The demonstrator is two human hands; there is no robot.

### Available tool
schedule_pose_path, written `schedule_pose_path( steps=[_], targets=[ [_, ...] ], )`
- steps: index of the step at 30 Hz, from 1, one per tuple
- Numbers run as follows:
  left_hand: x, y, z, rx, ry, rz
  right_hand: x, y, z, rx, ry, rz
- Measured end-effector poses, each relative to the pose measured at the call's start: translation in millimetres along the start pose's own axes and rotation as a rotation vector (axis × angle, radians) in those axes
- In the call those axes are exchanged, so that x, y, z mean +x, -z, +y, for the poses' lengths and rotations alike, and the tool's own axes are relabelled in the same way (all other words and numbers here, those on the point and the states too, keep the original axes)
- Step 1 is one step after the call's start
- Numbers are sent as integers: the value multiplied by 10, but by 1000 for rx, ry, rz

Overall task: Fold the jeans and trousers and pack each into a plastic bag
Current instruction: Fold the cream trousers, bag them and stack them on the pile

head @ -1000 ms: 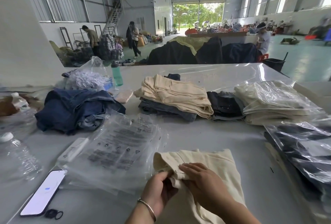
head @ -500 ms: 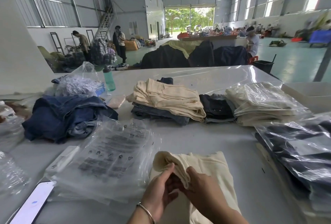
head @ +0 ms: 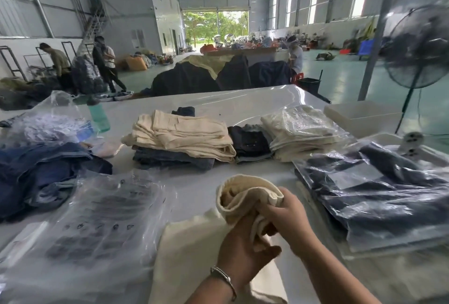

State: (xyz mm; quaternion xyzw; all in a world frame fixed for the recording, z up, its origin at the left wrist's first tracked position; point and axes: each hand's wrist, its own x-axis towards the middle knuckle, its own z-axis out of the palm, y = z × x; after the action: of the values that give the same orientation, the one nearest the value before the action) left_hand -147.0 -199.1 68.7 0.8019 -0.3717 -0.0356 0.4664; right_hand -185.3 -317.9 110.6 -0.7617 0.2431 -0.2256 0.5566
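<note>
Cream trousers [head: 194, 250] lie in front of me on the white table [head: 194, 189], their top end rolled up off the surface. My left hand [head: 243, 247] grips the fabric from below and my right hand [head: 286, 218] grips the rolled end from the right. A stack of empty printed plastic bags [head: 102, 226] lies to the left. Folded cream trousers on jeans [head: 179, 138] sit in the middle, next to folded dark jeans [head: 250, 143]. Bagged cream trousers [head: 306, 131] and bagged dark jeans [head: 379, 192] lie at the right.
A heap of loose blue jeans [head: 41, 172] lies at the left, behind it a clear bag of scraps [head: 51, 121] and a green bottle [head: 98, 114]. White boxes [head: 359, 116] and a standing fan [head: 418, 46] are at the right. People work farther back.
Both hands lifted the top end of the cream trousers off the table and rolled it up. My view shifted up and right; the phone and water bottles at the left left the frame.
</note>
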Motion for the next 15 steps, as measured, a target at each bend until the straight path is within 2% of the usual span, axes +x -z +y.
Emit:
schedule_pose_path(
  steps=[2, 4, 9, 15],
  targets=[
    [127, -171, 185, 168, -58, 187, -8, 234, -36, 205, -56, -45],
    [257, -342, 337, 240, -132, 254, -1, 447, -69, 325, -96, -69],
    [511, -728, 662, 360, -212, 270, 60, 869, 96, 527, -212, 119],
    [588, -1180, 861, 539, -247, 240, 215, 1593, 241, 644, -194, 323]
  ],
)
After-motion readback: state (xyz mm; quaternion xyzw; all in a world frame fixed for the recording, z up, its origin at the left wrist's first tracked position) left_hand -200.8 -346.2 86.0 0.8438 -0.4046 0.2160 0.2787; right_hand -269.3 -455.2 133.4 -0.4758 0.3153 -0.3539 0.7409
